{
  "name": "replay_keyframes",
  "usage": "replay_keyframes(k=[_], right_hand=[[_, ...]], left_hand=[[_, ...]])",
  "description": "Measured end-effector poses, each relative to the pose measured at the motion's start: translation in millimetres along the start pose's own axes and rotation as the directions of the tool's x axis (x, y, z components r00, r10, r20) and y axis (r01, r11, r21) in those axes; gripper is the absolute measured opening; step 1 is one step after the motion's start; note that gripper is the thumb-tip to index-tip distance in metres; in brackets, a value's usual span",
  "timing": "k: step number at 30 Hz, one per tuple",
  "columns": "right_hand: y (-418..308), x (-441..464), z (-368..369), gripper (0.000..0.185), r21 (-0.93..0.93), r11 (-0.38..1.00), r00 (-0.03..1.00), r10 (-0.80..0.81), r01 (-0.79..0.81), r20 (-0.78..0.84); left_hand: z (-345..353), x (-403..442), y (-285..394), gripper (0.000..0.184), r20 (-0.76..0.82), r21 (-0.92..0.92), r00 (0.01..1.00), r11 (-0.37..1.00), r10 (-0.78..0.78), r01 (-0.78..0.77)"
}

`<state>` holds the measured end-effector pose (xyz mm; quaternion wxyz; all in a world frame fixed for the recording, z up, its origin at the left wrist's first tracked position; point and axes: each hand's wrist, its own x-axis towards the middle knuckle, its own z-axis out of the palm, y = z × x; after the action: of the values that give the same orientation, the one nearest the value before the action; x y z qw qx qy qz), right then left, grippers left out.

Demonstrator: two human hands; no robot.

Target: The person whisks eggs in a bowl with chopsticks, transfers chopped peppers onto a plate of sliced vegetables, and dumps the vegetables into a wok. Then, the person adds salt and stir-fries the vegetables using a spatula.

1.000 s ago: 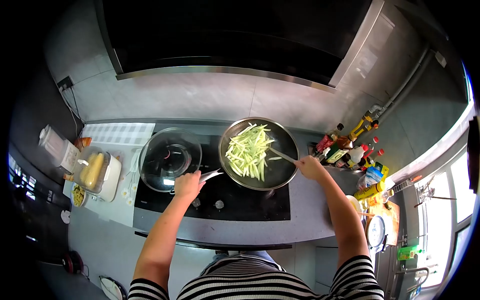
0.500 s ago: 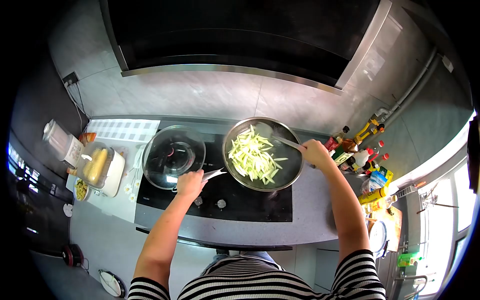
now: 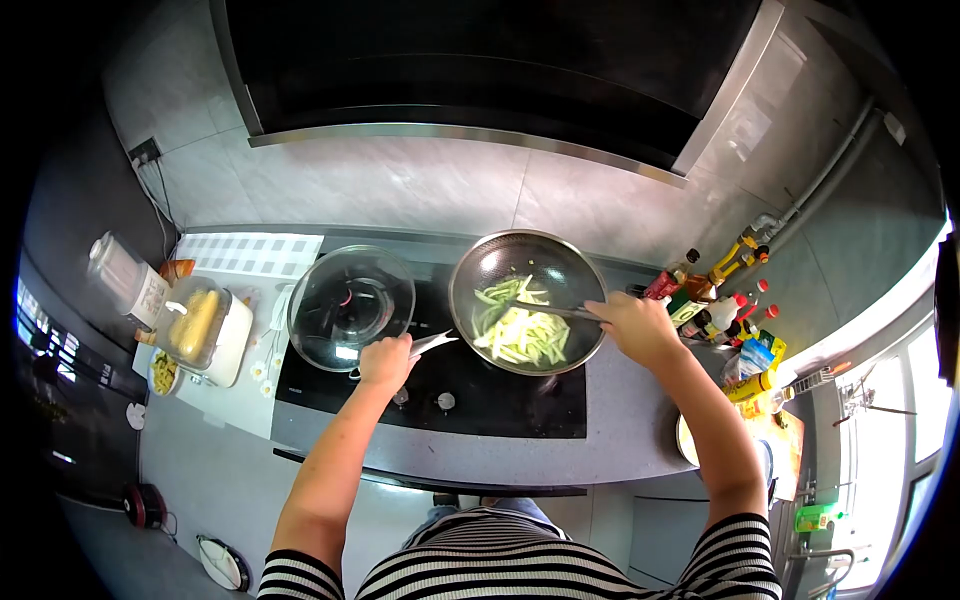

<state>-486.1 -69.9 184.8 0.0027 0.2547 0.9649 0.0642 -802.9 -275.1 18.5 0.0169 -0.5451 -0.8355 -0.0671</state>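
Note:
My left hand (image 3: pixel 387 362) is wrapped round the metal handle (image 3: pixel 432 343) of the wok (image 3: pixel 582 273). The wok stands on the right part of the black hob (image 3: pixel 480 408). Pale green vegetable strips (image 3: pixel 528 335) lie in its lower middle. My right hand (image 3: pixel 635 325) is closed round the end of a spatula (image 3: pixel 560 311), above the wok's right rim. The spatula's blade lies at the left of the strips, partly hidden among them. Left of the wok, a glass lid (image 3: pixel 350 310) rests on the hob.
Several sauce bottles (image 3: pixel 700 290) stand at the right rear, with yellow bottles (image 3: pixel 752 387) nearer. A wooden board (image 3: pixel 790 450) is at far right. On the left are a clear-lidded container (image 3: pixel 215 330), a bowl of yellow food (image 3: pixel 163 372) and a blender-like appliance (image 3: pixel 130 280). The range hood (image 3: pixel 460 137) hangs above.
The spatula's blade has moved from the wok's upper part to the left side of the strips. The strips have shifted down and right. My left hand still holds the handle.

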Motion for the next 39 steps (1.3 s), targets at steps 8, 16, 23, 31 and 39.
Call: replay_keyframes(k=[8, 16, 23, 31, 39], right_hand=[[-24, -53, 0, 0.029, 0.027, 0.979, 0.979, 0.203, -0.203, 0.003], [-27, -63, -28, 0.026, 0.149, 0.964, 0.971, 0.233, -0.222, -0.062], [-40, -25, 24, 0.031, -0.022, 0.937, 0.932, 0.348, -0.348, 0.101], [23, -38, -21, 0.038, -0.234, 0.955, 0.974, 0.207, -0.181, 0.093], [11, -8, -15, 0.021, -0.092, 0.826, 0.823, 0.563, -0.556, 0.078]], left_hand=[[5, 2, -1, 0.034, 0.019, -0.002, 1.0, 1.0, 0.002, -0.002], [5, 2, -1, 0.033, 0.032, -0.015, 0.999, 1.0, -0.012, 0.012], [3, -1, 1, 0.033, 0.04, -0.013, 0.999, 1.0, -0.016, 0.016], [4, 0, 2, 0.031, 0.016, 0.013, 1.0, 1.0, -0.02, 0.02], [3, 0, 2, 0.032, 0.044, 0.006, 0.999, 1.0, -0.023, 0.023]])
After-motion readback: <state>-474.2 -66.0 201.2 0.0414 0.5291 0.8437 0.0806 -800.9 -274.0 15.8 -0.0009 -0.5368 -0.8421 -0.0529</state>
